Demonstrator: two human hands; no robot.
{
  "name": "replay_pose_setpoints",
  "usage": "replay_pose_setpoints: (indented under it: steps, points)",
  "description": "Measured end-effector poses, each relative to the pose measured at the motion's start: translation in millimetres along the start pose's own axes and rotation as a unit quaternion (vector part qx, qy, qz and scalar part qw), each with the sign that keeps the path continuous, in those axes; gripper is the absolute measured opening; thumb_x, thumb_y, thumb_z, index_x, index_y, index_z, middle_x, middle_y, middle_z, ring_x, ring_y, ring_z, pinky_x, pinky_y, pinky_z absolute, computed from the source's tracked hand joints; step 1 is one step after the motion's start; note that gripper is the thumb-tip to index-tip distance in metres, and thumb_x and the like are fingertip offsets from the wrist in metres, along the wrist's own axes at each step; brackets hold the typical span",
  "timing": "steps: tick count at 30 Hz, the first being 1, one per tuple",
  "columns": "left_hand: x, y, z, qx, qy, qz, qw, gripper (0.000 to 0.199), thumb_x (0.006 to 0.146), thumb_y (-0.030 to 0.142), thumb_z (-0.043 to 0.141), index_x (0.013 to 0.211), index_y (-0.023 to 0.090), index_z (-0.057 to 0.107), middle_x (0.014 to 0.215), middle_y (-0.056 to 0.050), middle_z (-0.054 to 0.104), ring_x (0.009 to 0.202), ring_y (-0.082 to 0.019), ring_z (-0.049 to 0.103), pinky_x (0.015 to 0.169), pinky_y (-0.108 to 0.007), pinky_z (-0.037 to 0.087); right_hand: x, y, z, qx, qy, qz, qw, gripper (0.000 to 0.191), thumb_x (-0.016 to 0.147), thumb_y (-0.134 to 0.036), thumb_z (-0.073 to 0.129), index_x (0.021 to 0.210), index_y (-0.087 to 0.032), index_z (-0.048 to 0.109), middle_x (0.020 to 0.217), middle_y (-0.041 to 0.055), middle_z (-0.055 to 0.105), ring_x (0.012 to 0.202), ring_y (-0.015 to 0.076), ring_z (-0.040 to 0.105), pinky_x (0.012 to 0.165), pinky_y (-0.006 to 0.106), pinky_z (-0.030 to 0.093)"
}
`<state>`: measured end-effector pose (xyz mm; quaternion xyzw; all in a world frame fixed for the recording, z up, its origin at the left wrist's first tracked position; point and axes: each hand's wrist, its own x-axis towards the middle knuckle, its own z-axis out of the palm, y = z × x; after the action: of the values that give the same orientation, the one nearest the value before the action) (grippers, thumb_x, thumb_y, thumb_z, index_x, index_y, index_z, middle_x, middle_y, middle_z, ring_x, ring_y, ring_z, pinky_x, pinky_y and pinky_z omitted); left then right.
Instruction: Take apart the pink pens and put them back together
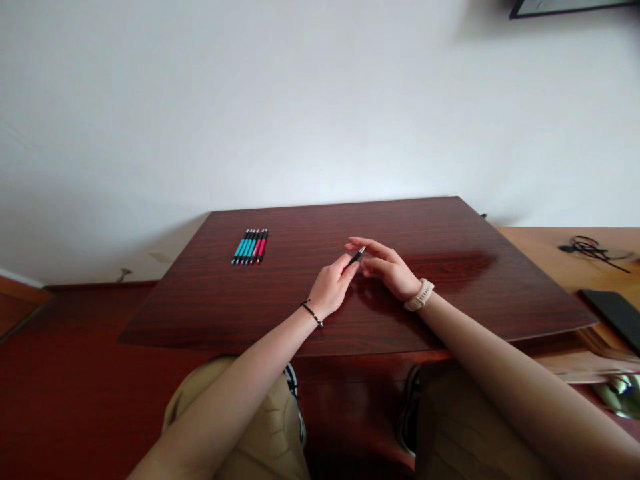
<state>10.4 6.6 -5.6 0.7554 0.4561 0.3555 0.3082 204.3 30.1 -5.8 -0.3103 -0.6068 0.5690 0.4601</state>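
Observation:
A pen point(357, 255) with a black grip and a silver tip is held in my left hand point(332, 283), its tip pointing up and to the right; the rest of its barrel is hidden by the hand. My right hand point(393, 269) is beside the tip, fingers apart and stretched to the left, with nothing seen in it. On the left part of the dark wooden table point(305, 230), several pens with turquoise barrels point(244, 247) lie side by side, with pink pens point(260, 249) at the right end of the row.
At the right, a lighter wooden surface point(525, 243) holds a coiled black cable point(590, 248) and a flat black object point(611, 316). A white wall stands behind the table. My knees are below its front edge.

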Motion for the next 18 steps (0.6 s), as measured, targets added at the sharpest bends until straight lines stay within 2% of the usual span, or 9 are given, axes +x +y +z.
replay_pose_setpoints:
  steps: [2, 5, 10, 15, 18]
  points:
    - [0.2, -1.3, 0.5, -0.009, 0.005, 0.002, 1.000, 0.038, 0.113, 0.044, 0.043, 0.128, 0.022, 0.069, 0.099, -0.005, 0.077, 0.087, -0.021, 0.071, 0.082, -0.030, 0.051, -0.1, 1.9, 0.3, 0.013, 0.004, 0.015, 1.000, 0.045, 0.094, -0.032, 0.067, 0.138, -0.023, 0.072, 0.138, 0.0104, 0.072, 0.072, 0.0123, 0.056, 0.073, 0.031, 0.055]
    - [1.0, -3.8, 1.5, -0.017, 0.009, 0.000, 1.000, 0.039, 0.112, 0.043, 0.045, 0.136, 0.022, 0.067, 0.105, -0.006, 0.077, 0.093, -0.022, 0.072, 0.086, -0.031, 0.052, -0.2, 4.0, 2.0, 0.014, 0.007, 0.018, 1.000, 0.039, 0.095, -0.041, 0.073, 0.129, -0.022, 0.078, 0.115, 0.0069, 0.077, 0.073, 0.0132, 0.055, 0.073, 0.030, 0.052]
    - [1.7, -6.9, 2.7, -0.026, 0.004, 0.004, 1.000, 0.046, 0.112, 0.045, 0.043, 0.149, 0.022, 0.061, 0.097, -0.006, 0.075, 0.085, -0.021, 0.070, 0.078, -0.028, 0.052, 1.0, 6.7, 3.1, 0.016, 0.015, 0.009, 1.000, 0.032, 0.094, -0.045, 0.078, 0.121, -0.028, 0.083, 0.123, 0.0046, 0.076, 0.074, 0.0124, 0.053, 0.072, 0.029, 0.049]
    - [1.1, -7.6, 3.4, -0.014, 0.001, 0.005, 1.000, 0.044, 0.113, 0.043, 0.043, 0.146, 0.021, 0.062, 0.092, -0.005, 0.074, 0.078, -0.018, 0.068, 0.074, -0.027, 0.050, 3.2, 10.7, -0.2, 0.006, 0.020, 0.012, 1.000, 0.034, 0.092, -0.049, 0.080, 0.119, -0.028, 0.084, 0.109, 0.0038, 0.077, 0.078, 0.0145, 0.056, 0.075, 0.030, 0.050]
    - [0.9, -8.0, 3.8, -0.008, 0.001, 0.009, 1.000, 0.045, 0.113, 0.042, 0.042, 0.148, 0.021, 0.059, 0.094, -0.005, 0.075, 0.080, -0.018, 0.069, 0.076, -0.028, 0.050, 4.3, 12.4, -1.3, -0.008, 0.023, 0.012, 1.000, 0.038, 0.091, -0.052, 0.081, 0.120, -0.027, 0.084, 0.107, 0.0038, 0.077, 0.077, 0.0150, 0.058, 0.076, 0.031, 0.051]
